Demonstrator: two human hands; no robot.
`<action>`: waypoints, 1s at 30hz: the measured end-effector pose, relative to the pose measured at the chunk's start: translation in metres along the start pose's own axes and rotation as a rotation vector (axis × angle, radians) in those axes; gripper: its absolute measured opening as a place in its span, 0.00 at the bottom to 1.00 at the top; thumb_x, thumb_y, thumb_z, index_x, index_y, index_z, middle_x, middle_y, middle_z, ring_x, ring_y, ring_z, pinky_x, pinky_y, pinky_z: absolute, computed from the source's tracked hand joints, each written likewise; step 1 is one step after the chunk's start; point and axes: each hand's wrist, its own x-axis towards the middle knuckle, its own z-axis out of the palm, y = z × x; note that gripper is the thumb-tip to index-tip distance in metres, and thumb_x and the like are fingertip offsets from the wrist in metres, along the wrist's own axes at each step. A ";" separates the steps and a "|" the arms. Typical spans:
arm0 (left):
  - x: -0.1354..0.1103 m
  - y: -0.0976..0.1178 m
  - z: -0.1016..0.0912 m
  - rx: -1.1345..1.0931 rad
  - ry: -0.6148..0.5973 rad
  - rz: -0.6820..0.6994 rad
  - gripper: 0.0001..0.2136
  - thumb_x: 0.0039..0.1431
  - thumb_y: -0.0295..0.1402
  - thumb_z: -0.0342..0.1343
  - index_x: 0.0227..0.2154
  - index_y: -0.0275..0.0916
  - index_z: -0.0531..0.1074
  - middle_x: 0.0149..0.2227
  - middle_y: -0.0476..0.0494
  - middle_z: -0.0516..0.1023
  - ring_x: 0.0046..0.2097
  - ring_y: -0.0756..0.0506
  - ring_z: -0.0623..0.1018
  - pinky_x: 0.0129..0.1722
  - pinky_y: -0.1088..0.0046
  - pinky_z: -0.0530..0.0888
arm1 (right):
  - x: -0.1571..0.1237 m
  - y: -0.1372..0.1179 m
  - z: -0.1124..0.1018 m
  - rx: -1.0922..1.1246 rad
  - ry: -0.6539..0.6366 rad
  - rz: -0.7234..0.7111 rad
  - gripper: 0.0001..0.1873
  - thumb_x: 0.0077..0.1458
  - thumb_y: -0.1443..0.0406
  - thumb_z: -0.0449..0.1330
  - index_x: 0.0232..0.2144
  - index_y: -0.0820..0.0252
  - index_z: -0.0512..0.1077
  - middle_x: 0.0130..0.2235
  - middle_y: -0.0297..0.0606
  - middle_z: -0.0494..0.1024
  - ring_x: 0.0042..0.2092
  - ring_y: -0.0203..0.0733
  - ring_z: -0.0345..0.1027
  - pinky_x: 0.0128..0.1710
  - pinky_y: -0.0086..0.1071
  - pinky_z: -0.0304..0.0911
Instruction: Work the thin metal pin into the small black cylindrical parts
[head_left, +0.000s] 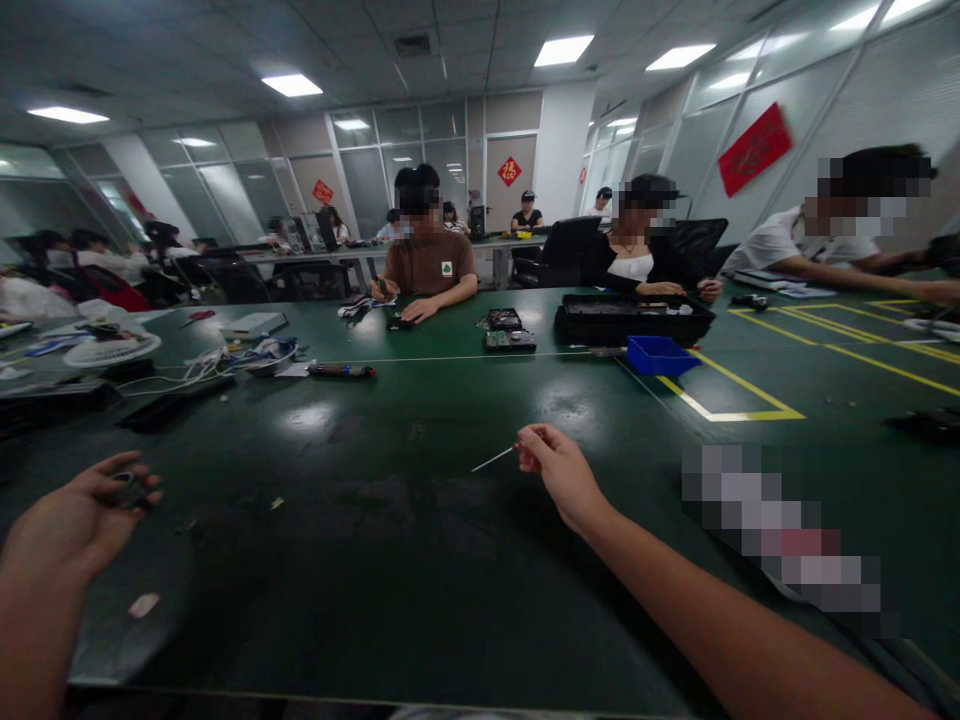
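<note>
My right hand (559, 468) hovers over the middle of the dark green table (420, 520), its fingers closed round the handle of a thin screwdriver (495, 459) whose metal shaft points left. My left hand (79, 515) is at the lower left, palm up, fingers curled round a small dark part (129, 490) that I cannot make out. The two hands are far apart, with bare table between them.
Across the table a person in a brown shirt (431, 262) works beside dark circuit boards (508, 330). A black tray (634, 318) and a blue bin (660, 354) sit at the right near yellow tape lines (739, 385). Cables and a white fan (112, 348) lie far left.
</note>
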 end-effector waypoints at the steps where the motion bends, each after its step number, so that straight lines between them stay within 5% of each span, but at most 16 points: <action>1: -0.006 0.003 0.010 -0.083 -0.023 -0.036 0.08 0.52 0.19 0.48 0.29 0.37 0.66 0.21 0.57 0.70 0.30 0.52 0.71 0.33 0.76 0.71 | 0.000 0.000 0.000 0.002 0.002 -0.001 0.16 0.54 0.51 0.62 0.31 0.57 0.74 0.26 0.34 0.73 0.28 0.39 0.65 0.31 0.35 0.62; 4: -0.024 0.010 0.047 -0.189 -0.159 -0.058 0.06 0.56 0.22 0.51 0.33 0.38 0.69 0.26 0.56 0.72 0.32 0.51 0.71 0.34 0.76 0.69 | -0.001 -0.003 0.000 0.020 -0.002 -0.006 0.16 0.53 0.50 0.63 0.31 0.57 0.74 0.27 0.34 0.73 0.28 0.38 0.65 0.32 0.35 0.62; 9: -0.055 0.018 0.118 -0.111 -0.461 0.132 0.23 0.49 0.15 0.55 0.48 0.39 0.65 0.37 0.54 0.71 0.39 0.52 0.72 0.39 0.77 0.66 | -0.003 -0.007 -0.001 0.024 -0.020 -0.023 0.14 0.51 0.52 0.64 0.33 0.56 0.74 0.29 0.33 0.73 0.29 0.38 0.65 0.33 0.35 0.62; 15: -0.106 0.019 0.196 0.192 -0.809 0.324 0.13 0.55 0.26 0.58 0.45 0.35 0.71 0.45 0.40 0.76 0.43 0.44 0.74 0.43 0.66 0.69 | -0.002 -0.010 -0.003 -0.025 -0.043 -0.080 0.16 0.54 0.51 0.63 0.27 0.57 0.73 0.27 0.34 0.73 0.28 0.38 0.63 0.33 0.35 0.59; 20: -0.146 0.001 0.238 0.137 -1.089 0.460 0.14 0.53 0.25 0.60 0.44 0.38 0.75 0.45 0.42 0.78 0.46 0.43 0.76 0.50 0.64 0.70 | -0.004 -0.015 -0.006 0.007 -0.041 -0.106 0.15 0.54 0.52 0.63 0.27 0.57 0.74 0.26 0.34 0.73 0.28 0.38 0.64 0.33 0.35 0.60; 25: -0.158 -0.027 0.253 0.254 -0.963 0.612 0.21 0.54 0.26 0.62 0.52 0.41 0.73 0.49 0.41 0.79 0.49 0.41 0.77 0.53 0.62 0.70 | -0.006 -0.022 -0.005 0.160 0.027 -0.115 0.14 0.51 0.53 0.65 0.31 0.57 0.74 0.30 0.36 0.75 0.31 0.40 0.68 0.35 0.37 0.65; 30: -0.154 -0.042 0.251 0.342 -0.902 0.746 0.19 0.53 0.24 0.64 0.48 0.42 0.76 0.48 0.44 0.79 0.50 0.42 0.77 0.55 0.63 0.70 | -0.007 -0.024 -0.002 0.183 0.007 -0.125 0.18 0.48 0.51 0.67 0.34 0.58 0.75 0.32 0.37 0.77 0.34 0.42 0.72 0.38 0.39 0.68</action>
